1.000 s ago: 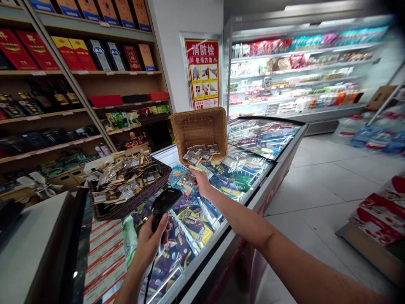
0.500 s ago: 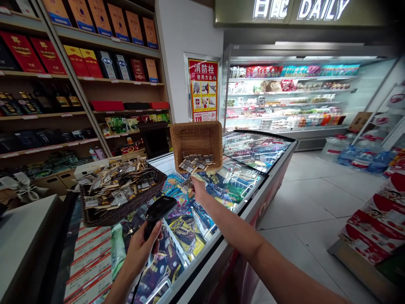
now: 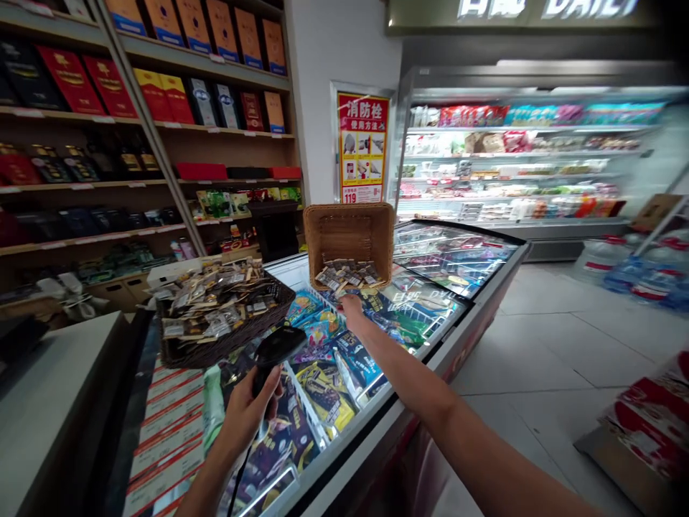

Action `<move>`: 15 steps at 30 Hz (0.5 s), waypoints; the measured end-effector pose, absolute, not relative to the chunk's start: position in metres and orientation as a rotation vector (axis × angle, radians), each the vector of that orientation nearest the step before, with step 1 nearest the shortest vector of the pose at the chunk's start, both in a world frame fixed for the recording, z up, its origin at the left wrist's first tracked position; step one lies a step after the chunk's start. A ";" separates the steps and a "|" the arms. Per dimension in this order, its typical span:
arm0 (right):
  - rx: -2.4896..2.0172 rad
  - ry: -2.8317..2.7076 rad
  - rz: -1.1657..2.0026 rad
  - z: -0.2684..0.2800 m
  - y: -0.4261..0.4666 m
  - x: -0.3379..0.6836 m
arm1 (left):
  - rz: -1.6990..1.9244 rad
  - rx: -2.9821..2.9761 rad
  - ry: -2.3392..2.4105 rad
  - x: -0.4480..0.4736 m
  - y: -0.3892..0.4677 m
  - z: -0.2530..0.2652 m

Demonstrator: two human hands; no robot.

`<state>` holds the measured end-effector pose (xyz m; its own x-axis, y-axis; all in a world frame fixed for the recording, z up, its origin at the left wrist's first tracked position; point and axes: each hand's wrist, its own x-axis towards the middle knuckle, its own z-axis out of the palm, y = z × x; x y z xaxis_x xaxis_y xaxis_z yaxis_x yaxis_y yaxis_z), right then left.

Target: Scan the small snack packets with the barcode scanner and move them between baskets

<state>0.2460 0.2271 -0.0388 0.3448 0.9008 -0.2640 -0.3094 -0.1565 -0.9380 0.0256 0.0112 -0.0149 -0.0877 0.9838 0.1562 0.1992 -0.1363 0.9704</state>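
My left hand (image 3: 252, 402) is wrapped round the handle of a black barcode scanner (image 3: 280, 346), its head held over the freezer and its cord hanging down. My right hand (image 3: 354, 310) reaches forward to the front lip of a tan wicker basket (image 3: 349, 240), which is tipped toward me. Small clear packets (image 3: 349, 273) lie along its lower side. The right fingers are closed at a small packet by the lip; the fingertips are partly hidden. To the left, a dark wicker basket (image 3: 280, 294) is heaped with similar packets (image 3: 215, 298).
Beneath both hands is a glass-topped chest freezer (image 3: 430, 359) with bagged ice treats inside. Price labels (image 3: 169, 431) line its left part. A grey counter (image 3: 64, 388) stands at left, boxed-goods shelves (image 3: 237, 68) behind, a lit chiller (image 3: 527, 172) and water jugs (image 3: 654, 283) at right.
The view has shifted left, so the scene sits further right. The packet that hung under my right hand no longer shows there. My left hand keeps the scanner.
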 end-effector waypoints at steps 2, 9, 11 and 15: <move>-1.342 -0.767 1.064 -0.041 0.219 0.231 | 1.298 1.381 1.335 0.025 0.010 -0.010; -1.254 -1.918 0.341 -0.004 0.202 0.157 | 1.550 1.107 1.362 0.013 0.010 0.000; -1.197 -2.121 0.103 0.008 0.199 0.131 | 1.645 1.025 1.361 0.008 0.011 0.002; -1.481 -2.272 0.171 0.034 0.207 0.090 | 1.762 0.909 1.348 -0.002 0.015 0.004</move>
